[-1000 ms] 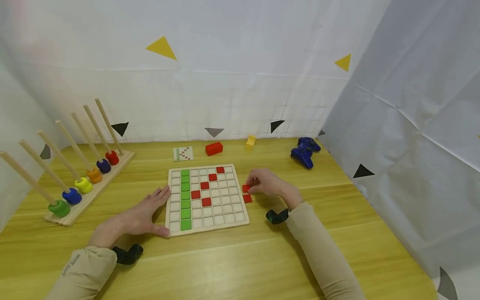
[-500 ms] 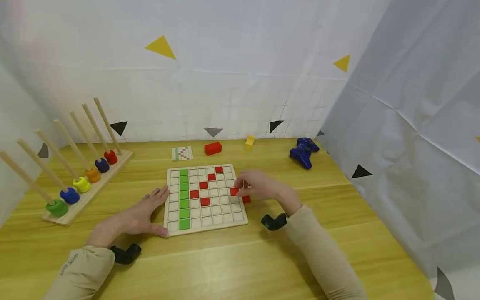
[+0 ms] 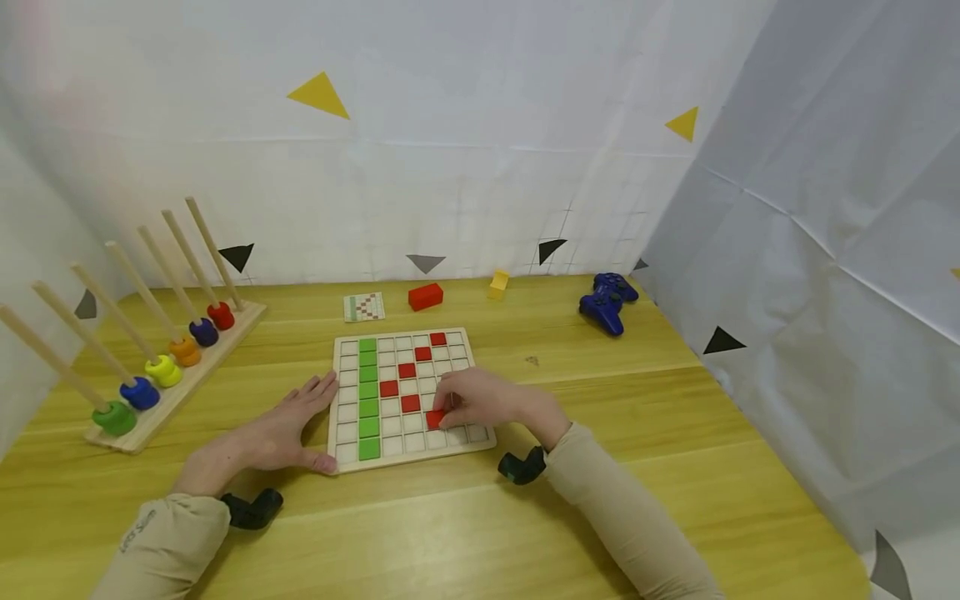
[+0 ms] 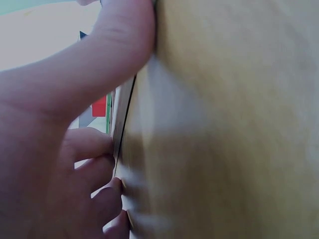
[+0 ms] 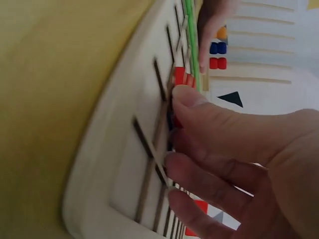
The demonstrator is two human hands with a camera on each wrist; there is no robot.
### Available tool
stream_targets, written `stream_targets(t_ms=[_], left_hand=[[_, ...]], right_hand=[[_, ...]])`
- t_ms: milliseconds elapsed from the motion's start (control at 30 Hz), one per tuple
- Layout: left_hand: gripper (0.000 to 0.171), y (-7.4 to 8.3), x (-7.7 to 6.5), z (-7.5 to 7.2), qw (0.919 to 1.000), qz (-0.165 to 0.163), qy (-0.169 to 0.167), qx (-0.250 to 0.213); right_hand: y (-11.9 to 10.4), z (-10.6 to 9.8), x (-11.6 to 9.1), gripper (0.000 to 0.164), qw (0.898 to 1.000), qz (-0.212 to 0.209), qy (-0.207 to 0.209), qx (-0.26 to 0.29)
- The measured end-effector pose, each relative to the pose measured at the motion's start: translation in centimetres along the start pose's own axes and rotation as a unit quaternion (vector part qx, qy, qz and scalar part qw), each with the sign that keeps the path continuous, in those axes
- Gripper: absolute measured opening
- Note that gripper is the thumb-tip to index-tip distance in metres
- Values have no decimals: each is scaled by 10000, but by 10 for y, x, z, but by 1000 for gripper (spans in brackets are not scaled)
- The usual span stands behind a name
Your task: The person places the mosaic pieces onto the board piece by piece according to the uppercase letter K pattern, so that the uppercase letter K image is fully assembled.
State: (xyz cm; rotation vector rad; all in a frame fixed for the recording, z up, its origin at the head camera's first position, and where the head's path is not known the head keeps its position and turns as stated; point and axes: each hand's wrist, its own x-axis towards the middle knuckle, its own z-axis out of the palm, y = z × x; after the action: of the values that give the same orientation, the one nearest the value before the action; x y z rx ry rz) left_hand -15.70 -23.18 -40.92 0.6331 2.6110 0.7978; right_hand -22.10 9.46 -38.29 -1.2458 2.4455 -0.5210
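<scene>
A square wooden grid board (image 3: 416,454) lies on the table, one column filled with green tiles (image 3: 368,389) and several red tiles (image 3: 388,388) set in a diagonal. My right hand (image 3: 480,396) pinches a red tile (image 3: 435,419) between thumb and fingertips, down at a cell in the lower right part of the board. In the right wrist view the thumb (image 5: 199,107) partly covers that tile. My left hand (image 3: 288,429) lies with fingers spread at the board's left edge, thumb at the near corner. The left wrist view shows these fingers (image 4: 92,169) along the board's side.
A wooden peg rack (image 3: 180,392) with coloured beads stands at the left. Along the back lie a small pattern card (image 3: 364,307), a red block (image 3: 425,297), a yellow block (image 3: 498,285) and a blue game controller (image 3: 607,303).
My right hand has picked up a red tile from beside the board's right edge and carried it left and nearer onto the grid. The left hand has stayed at the board's edge.
</scene>
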Motion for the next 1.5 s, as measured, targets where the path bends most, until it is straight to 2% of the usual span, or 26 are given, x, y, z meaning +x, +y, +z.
stream_targets(t_ms=[267,767,933,1133,1500], left_hand=[[121,0,-1,-3,10000,7,13,-13],[122,-2,-2,-2,10000,-45,-1,21],[121,-2,-2,-2,10000,-43,-22,42],[121,0,-1,-2,10000,-32,-38,30],[121,0,0,-2,10000,0,-13,38]], right_hand=[[1,4,4,14,9990,-324,264,-148],[4,8,8,13,9994,157,254,191],[5,8,7,15,9995,127,248,139],[12,0,-1,23,9987,30,399,302],[40,-25,-32,25,9957,480,707,357]])
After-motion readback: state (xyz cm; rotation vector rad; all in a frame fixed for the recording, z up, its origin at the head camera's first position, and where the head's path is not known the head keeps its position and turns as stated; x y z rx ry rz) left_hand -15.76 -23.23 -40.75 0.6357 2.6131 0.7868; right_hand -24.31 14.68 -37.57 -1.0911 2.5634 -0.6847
